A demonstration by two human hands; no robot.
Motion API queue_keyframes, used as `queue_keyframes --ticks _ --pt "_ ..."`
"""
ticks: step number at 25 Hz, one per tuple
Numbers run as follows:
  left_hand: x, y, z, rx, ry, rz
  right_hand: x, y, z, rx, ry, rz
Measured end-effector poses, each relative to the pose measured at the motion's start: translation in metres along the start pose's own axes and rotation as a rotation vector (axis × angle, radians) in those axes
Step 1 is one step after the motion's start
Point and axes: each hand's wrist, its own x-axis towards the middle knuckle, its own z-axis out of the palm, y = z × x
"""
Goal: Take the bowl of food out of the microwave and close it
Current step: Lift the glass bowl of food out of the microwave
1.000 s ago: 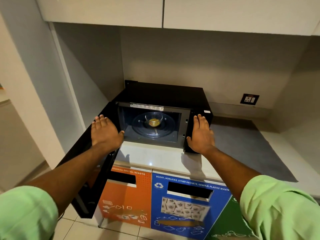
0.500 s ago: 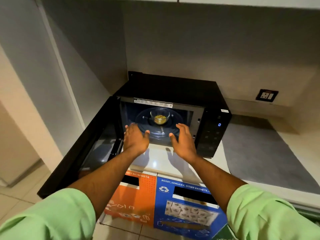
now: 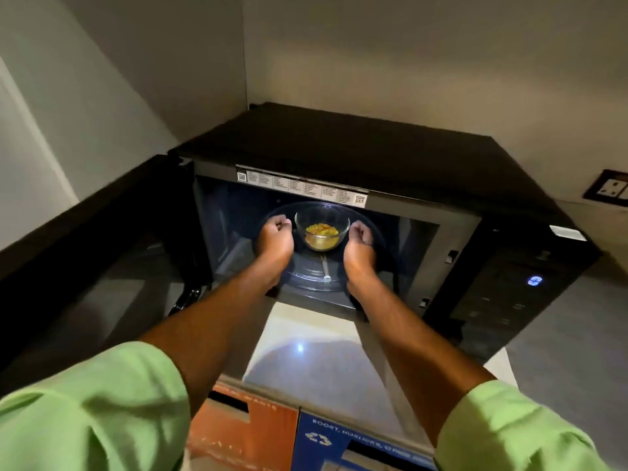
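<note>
Both hands have moved from the microwave's (image 3: 339,154) mouth into its cavity — the left hand (image 3: 274,240) and right hand (image 3: 360,248) now flank the glass bowl of food (image 3: 322,232) on the turntable (image 3: 312,270). Fingers are curled and narrow beside the rim, holding nothing yet — the lift looks imminent, the door (image 3: 85,266) wide open.

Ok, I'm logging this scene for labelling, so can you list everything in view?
microwave: one, black, on the counter in the corner
microwave door: one, black, swung open to the left
bowl: one, clear glass with yellow food, on the turntable inside
turntable: one, glass, inside the cavity
counter: one, pale
wall socket: one, dark frame, right wall
bin fronts: orange, blue, below the counter
sleeves: two, light green
left hand, right hand: inside, flanking the bowl
</note>
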Motion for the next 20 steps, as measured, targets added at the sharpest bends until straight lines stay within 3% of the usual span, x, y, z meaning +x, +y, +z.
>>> queue_keyframes --ticks 5,12,20 --pt "0.044 -0.011 0.037 -0.193 -0.060 0.038 0.046 -0.003 0.038 0.371 0.026 -0.009" --pt "0.064 -0.008 0.056 -0.408 -0.182 -0.034 0.054 -0.003 0.047 0.386 -0.017 -0.041" --pt "0.018 -0.011 0.034 -0.423 -0.112 0.013 -0.002 0.000 0.035 0.330 -0.013 -0.054"
